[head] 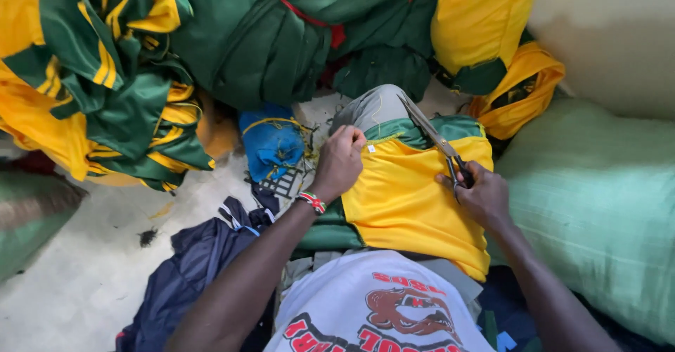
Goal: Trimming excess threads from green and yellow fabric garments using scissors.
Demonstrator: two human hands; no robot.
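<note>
Hands on yellow-and-green jersey, scissors in right.
Left hand (339, 161) clenched, pinching the jersey (411, 197) at its green collar edge; jersey lies across the person's lap. Right hand (484, 196) grasps scissors (434, 139), blades shut, pointing up-left over the collar. Blue cloth (273, 143) just left; green sack (598, 204) right; jersey pile (105, 78) upper left.
</note>
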